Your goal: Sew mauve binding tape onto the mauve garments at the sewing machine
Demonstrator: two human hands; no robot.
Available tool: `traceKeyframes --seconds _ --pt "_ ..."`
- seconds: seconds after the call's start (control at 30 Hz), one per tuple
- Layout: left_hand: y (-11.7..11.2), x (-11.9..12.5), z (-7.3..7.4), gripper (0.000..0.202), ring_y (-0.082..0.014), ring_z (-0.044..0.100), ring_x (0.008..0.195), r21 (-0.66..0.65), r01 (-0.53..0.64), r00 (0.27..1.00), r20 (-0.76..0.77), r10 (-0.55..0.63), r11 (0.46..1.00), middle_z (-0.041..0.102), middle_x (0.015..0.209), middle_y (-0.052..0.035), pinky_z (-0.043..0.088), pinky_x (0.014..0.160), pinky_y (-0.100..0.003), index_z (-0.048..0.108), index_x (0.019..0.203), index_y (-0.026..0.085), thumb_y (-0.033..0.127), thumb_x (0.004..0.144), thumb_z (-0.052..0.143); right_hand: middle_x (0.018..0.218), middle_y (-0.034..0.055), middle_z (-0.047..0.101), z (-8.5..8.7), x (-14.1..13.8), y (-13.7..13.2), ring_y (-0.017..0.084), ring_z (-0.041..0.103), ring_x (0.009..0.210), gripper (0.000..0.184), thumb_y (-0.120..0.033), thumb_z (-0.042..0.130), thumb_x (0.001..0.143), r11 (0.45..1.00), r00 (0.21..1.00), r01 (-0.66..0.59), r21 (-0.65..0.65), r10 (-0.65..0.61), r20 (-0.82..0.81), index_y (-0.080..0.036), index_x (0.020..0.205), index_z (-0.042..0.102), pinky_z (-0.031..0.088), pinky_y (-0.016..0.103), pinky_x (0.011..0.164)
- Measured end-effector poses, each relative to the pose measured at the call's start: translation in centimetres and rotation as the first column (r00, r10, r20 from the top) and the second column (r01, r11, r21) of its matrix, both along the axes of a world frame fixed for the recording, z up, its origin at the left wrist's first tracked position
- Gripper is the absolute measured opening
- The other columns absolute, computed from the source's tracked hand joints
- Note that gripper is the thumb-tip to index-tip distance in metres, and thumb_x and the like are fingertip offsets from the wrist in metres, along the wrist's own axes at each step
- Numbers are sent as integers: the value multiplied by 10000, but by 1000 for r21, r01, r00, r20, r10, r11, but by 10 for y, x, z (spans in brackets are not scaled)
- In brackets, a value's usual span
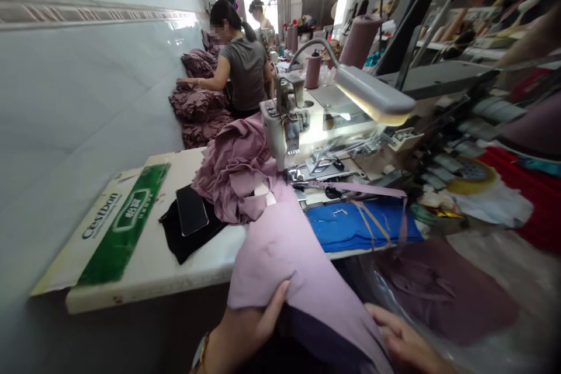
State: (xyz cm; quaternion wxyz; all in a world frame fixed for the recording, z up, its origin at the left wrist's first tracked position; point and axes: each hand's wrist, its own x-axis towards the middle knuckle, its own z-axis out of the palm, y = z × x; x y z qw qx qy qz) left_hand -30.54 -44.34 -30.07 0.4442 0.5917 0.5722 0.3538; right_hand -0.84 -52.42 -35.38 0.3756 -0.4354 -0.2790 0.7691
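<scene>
While the left hand [252,324] pinches the pink cloth [284,234] with its thumb on top and its fingers underneath, the right hand [401,336] nips the right-hand edge of the same piece between thumb and fingers. The cloth lies between the two hands and stretches ahead of them, its far end reaching the sewing machine [275,134] beyond the left hand. An uneven pull seems the likeliest trouble: if one hand drew harder, the piece could skew under the machine, and the small crease just ahead of the left thumb might travel forward into a pucker. The ruffled heap [230,172], ahead and left of the left hand, sits against the cloth, so a loose fold could be caught along with it. The narrow pink strip [363,188], well ahead of the right hand, might twist or snag, since it spans open space beside the machine. As for direction, the cloth's long axis slants away from the right hand, forward and leftward, with the narrower end pointing at the machine and the near end sloping down off the desk [175,283] between the hands.
</scene>
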Motion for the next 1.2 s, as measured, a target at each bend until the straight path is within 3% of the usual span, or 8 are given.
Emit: traceKeyframes --seconds 0.1,0.27,0.47,0.6,0.7,0.9,1.13,1.2 --pt "16 7 1 259 -295 577 1221 94 13 996 -89 -5 995 740 1027 -43 387 1147 -441 759 981 311 335 724 760 797 45 648 1 -13 15 227 623 747 443 -587 752 674 999 997 30 33 -32 69 -209 889 665 466 298 682" --pt "50 20 21 295 -303 545 1256 202 -58 979 -179 95 978 718 1073 -94 303 1181 -484 730 1050 233 397 811 678 868 53 637 4 -25 51 262 578 900 292 -487 703 787 958 956 -19 286 -66 286 -199 807 665 447 355 846" --pt "87 28 36 307 -277 581 1199 296 -32 969 -224 101 955 711 1081 -107 369 1124 -436 714 1024 189 432 870 609 766 21 581 -6 -30 62 200 528 759 297 -475 695 798 962 959 15 272 -91 268 -184 775 638 421 306 718" --pt "110 31 44 280 -242 668 925 342 -45 968 -216 125 939 730 907 -83 499 898 -350 700 848 158 414 880 593 761 21 572 -13 -38 65 201 528 757 297 -476 698 796 961 967 66 268 -127 220 -185 790 635 425 304 712" --pt "127 34 52 329 -189 634 705 366 -105 970 -166 175 925 662 676 -33 493 696 -283 615 664 153 405 875 595 838 40 598 -12 -45 72 235 546 865 284 -468 699 799 948 962 126 291 -189 199 -193 851 655 435 328 800" --pt "159 42 61 193 -176 633 940 380 -32 999 45 16 924 671 1004 -47 493 842 -270 590 1036 172 303 899 554 730 -14 531 -7 -57 98 151 474 703 251 -438 684 843 942 970 209 261 -235 69 -201 843 599 386 260 695" --pt "180 39 68 333 -188 619 758 309 142 980 -181 -88 940 608 838 -15 523 735 -321 510 1114 183 275 822 642 688 -37 488 3 -65 126 129 422 636 271 -442 682 848 923 963 235 305 -265 59 -199 799 569 347 245 628" --pt "187 39 73 427 -206 621 778 291 184 960 -258 -109 939 616 874 -32 529 761 -352 485 1185 165 257 802 650 678 -41 477 7 -68 134 127 414 630 279 -439 686 842 916 959 250 314 -278 47 -200 771 560 342 245 623"
